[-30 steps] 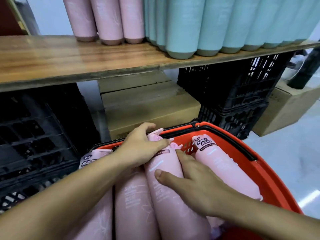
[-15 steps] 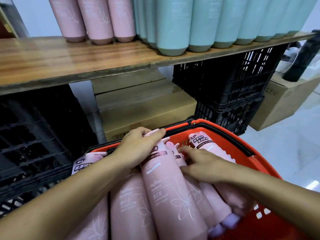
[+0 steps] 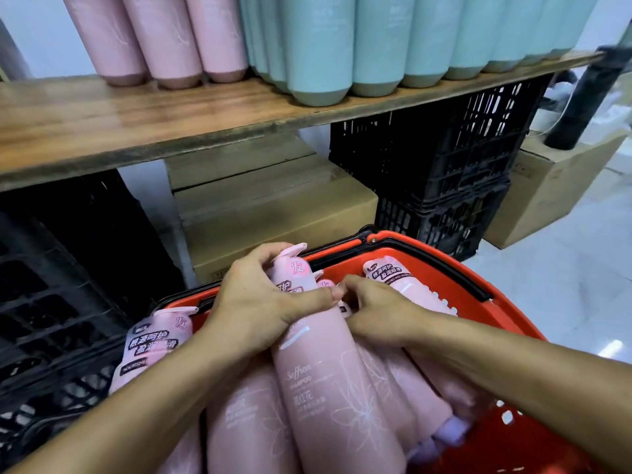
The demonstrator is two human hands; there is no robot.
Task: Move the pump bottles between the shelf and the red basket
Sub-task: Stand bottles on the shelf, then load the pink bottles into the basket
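We note: left hand (image 3: 260, 302) wraps the neck of a pink pump bottle (image 3: 328, 371) lying at the red basket's (image 3: 444, 265) far rim. Right hand (image 3: 376, 313) curls round the neighbouring bottle (image 3: 403, 381), probably for lifting to the shelf (image 3: 102, 131).

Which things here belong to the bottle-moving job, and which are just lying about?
Job: red basket; pink bottles in it; held pink bottle, gripped by left hand; right hand; shelf; shelf bottles.
Lying about: black crates; cardboard boxes.
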